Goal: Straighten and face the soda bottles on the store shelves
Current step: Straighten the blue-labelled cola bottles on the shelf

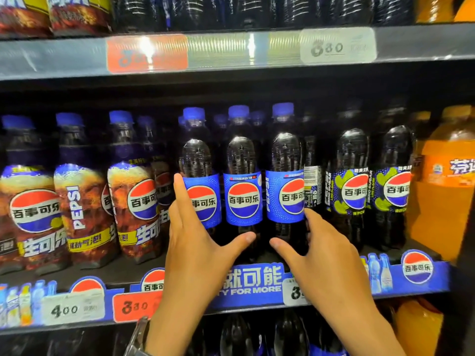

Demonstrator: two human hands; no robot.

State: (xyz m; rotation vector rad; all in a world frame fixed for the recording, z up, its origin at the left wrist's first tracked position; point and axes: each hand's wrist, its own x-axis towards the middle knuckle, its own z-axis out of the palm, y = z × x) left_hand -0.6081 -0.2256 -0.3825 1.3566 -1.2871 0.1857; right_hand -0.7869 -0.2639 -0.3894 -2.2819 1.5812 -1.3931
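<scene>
On the middle shelf (257, 287) of a store drinks aisle, three blue-label Pepsi bottles (243, 201) stand upright side by side near the front edge, logos facing out. The left hand (195, 247) is spread open, its straight index finger lying against the left side of the leftmost bottle's label, thumb stretched low across the front. The right hand (323, 253) mirrors it, thumb reaching inward, fingers fairly straight against the right side of the rightmost bottle. Brown-label Pepsi bottles (33, 209) stand to the left, lime-label bottles (354, 191) and an orange soda bottle (442, 214) to the right. Price tags (133, 307) line the shelf edge.
</scene>
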